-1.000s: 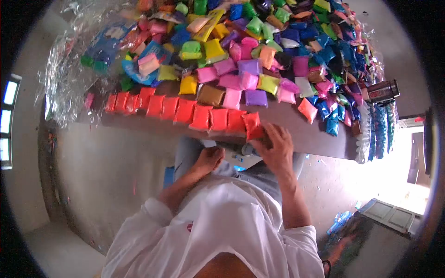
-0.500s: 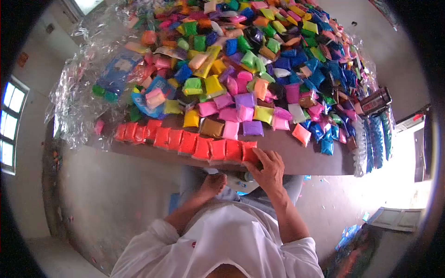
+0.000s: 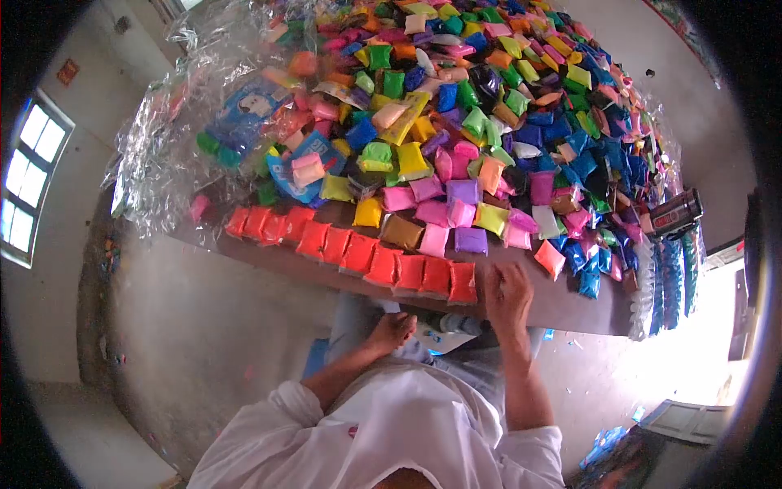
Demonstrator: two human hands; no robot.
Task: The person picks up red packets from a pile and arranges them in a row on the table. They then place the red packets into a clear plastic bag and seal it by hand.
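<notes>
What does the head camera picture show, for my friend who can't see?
A right hand hovers just past the end of a row of red packets on a brown table, below a huge colorful heap of packets. The left hand is near the lap; crinkly clear plastic lies on the left.

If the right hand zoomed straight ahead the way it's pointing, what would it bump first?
Probably the pink packet at the near edge of the big pile, just ahead of the right hand. It might pass over it, though: I can't tell how high the hand is.
</notes>
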